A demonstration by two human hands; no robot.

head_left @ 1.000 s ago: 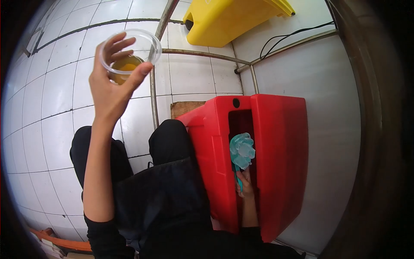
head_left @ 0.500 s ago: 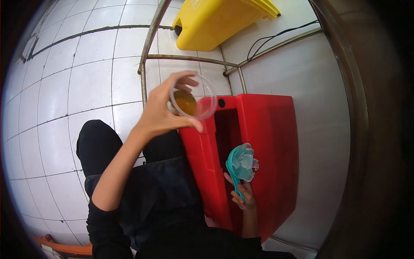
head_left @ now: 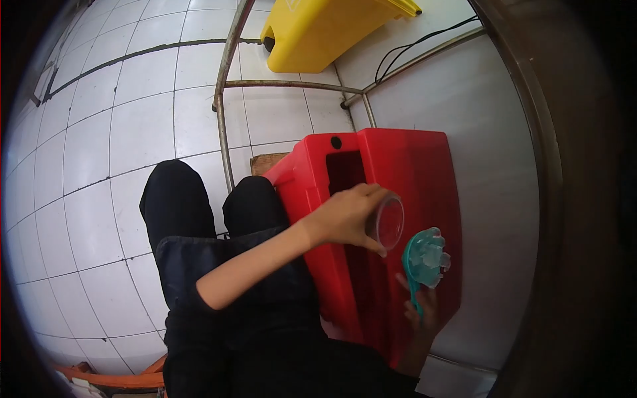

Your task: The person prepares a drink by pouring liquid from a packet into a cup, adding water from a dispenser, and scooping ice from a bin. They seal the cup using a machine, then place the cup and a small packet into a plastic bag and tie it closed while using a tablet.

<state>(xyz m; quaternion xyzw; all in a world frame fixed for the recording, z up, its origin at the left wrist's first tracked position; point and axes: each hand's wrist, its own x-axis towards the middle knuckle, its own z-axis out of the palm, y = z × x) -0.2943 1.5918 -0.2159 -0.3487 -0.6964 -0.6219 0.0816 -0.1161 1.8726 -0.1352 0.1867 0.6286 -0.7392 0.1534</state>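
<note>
My left hand (head_left: 352,215) is wrapped round a clear plastic cup (head_left: 390,224), whose mouth is tilted to the right. The cup's lower part is hidden behind my fingers. In my right hand (head_left: 423,312) is the handle of a teal scoop (head_left: 409,264), heaped with clear ice chunks (head_left: 428,255). Scoop and cup are close together but apart, the scoop to the lower right. Both are above a red cooler box (head_left: 415,172), which has a dark opening (head_left: 345,174) in its top, partly covered by my left hand and forearm.
A metal frame (head_left: 285,84) surrounds the box, with a pale wall panel (head_left: 488,219) at right. Beyond stands a yellow bin (head_left: 318,33) near black cables (head_left: 424,45). Brown cardboard (head_left: 265,162) lies behind the box. An orange object (head_left: 113,378) is at lower left.
My left hand has brought the cup right and down towards the scoop. The scoop of ice has moved right in my right hand. Amber liquid seen in the cup earlier is now out of sight.
</note>
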